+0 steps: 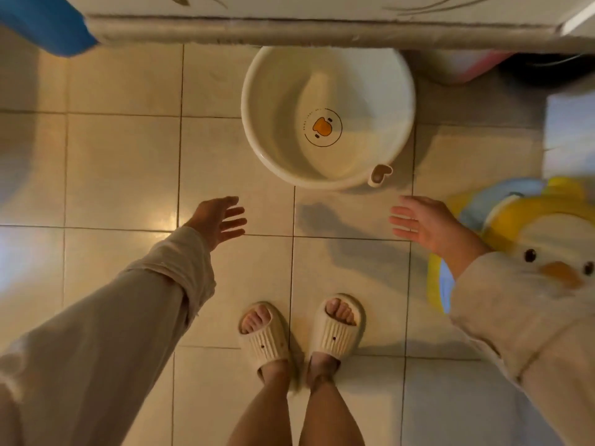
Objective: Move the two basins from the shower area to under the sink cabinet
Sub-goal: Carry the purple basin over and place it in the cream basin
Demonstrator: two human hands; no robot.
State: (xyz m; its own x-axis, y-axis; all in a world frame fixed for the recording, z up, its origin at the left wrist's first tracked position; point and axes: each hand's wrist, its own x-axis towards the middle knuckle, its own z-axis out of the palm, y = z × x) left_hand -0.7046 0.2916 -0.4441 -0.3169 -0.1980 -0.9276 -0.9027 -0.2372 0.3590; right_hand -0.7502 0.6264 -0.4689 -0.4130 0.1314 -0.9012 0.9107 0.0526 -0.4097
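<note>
A round white plastic basin [328,117] with an orange bear print sat on the tiled floor [122,162], its far rim tucked beneath the cabinet edge [289,29]. Both hands, left [217,220] and right [425,225], hovered near it, fingers spread, holding nothing.

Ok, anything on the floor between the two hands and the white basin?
No. In the head view only bare tile separates the left hand and right hand from the basin.

Basin [277,101] cream-white, orange bear print inside. Floor [122,169] beige tiles. Slippers [267,339] cream, ribbed. Sleeves [128,317] pale beige. Duck mat [528,233] yellow, white, blue.
</note>
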